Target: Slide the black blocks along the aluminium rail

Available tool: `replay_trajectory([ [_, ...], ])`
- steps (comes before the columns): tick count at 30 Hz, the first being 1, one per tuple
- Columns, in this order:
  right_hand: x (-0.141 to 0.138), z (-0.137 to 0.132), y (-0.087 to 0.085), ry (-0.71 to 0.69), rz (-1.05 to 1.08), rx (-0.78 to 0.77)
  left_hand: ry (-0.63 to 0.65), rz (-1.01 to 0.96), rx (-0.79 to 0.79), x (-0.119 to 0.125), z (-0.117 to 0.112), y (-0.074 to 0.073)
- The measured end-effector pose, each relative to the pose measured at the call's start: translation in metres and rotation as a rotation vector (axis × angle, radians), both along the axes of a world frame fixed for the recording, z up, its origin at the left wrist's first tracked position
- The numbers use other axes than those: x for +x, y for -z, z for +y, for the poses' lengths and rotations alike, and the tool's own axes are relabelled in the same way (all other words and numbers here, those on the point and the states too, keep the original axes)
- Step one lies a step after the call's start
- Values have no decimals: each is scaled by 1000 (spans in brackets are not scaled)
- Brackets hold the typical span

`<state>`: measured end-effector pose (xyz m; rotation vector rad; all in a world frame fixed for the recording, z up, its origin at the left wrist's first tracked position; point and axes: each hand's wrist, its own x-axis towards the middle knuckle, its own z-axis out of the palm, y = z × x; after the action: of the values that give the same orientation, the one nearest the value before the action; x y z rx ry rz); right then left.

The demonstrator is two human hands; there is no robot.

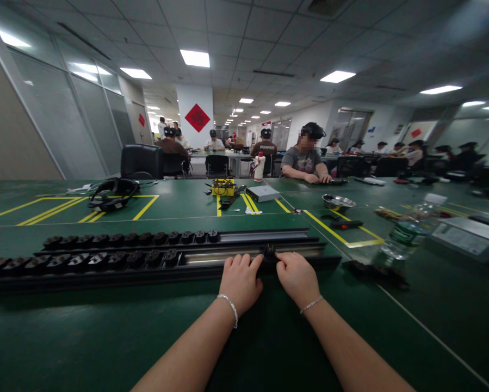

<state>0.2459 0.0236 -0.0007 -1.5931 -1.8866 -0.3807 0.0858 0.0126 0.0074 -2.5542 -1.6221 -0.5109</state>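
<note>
My dark green tabletop [85,337] has got two long black rails [166,275], a clear plastic bottle [407,233] and a round silver metal bowl [339,201] on it.

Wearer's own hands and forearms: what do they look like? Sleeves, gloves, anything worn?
Left hand and right hand: no gloves. Left bracelet and right bracelet are both pale and silvery, one at each wrist; fine detail too small to tell. No sleeves, cables or markings visible on the forearms.

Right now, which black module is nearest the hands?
The lone module at the front rail, between the left hand and right hand; the others are lined up farther left.
</note>
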Motion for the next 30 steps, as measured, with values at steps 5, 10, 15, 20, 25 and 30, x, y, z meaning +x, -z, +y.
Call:
replay_trajectory([
  [5,-1,-1,-1,7,-4,23,-12,0,-17,1,0,0],
  [10,-1,-2,-3,31,-19,12,-4,-9,0,1,1,0],
  [15,-1,-1,-2,49,-25,6,1,-1,0,1,0,1],
  [20,0,-1,0,48,-13,22,-15,4,-20,2,-1,-1],
  [25,-1,0,0,51,-1,29,-7,-1,-5,1,0,0],
  [30,-2,-1,-1,59,7,-2,2,-16,13,0,1,2],
])
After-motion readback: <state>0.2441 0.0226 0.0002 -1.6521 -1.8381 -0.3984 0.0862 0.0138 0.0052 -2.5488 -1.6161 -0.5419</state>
